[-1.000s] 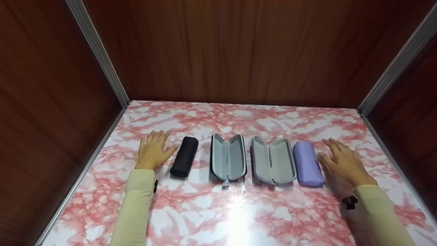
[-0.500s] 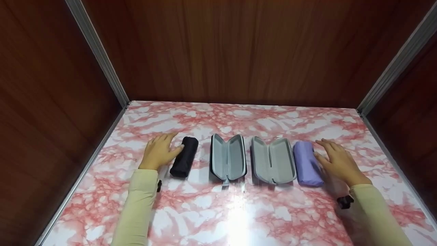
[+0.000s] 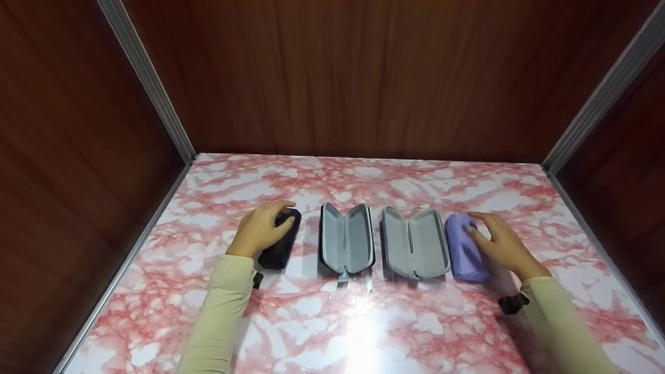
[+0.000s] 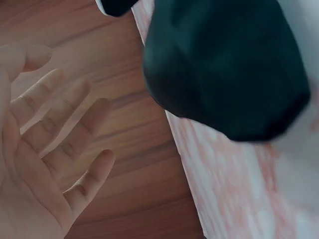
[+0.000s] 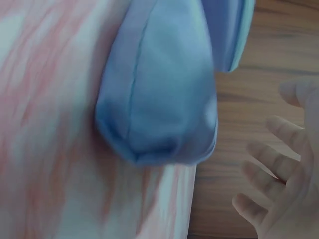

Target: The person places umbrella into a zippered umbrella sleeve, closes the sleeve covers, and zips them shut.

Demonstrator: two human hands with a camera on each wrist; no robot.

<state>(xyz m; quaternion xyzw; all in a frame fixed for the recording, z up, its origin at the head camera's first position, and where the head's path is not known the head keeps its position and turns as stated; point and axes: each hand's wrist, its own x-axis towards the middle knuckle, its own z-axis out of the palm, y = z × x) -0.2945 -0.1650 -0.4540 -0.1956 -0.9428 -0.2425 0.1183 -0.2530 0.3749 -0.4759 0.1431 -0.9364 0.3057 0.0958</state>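
My left hand hovers over the black cloth-covered bundle, shaped like a compact folded umbrella; it hides the bundle's upper left side. In the left wrist view the fingers of my left hand are spread, apart from the dark bundle. On the right, my right hand reaches over a similar lilac bundle, thumb and fingertips overlapping its upper end. The right wrist view has the lilac bundle lying on the table, with the loosely bent fingers of my right hand beside it.
Between the bundles two hard cases lie unfolded: a black one with grey lining and a lilac one with pale lining. The red-and-white marbled table is enclosed by wooden panels at the back and sides.
My left hand has moved right, from beside the black bundle to over it. My right hand has moved left onto the lilac bundle's side. The cases stay put.
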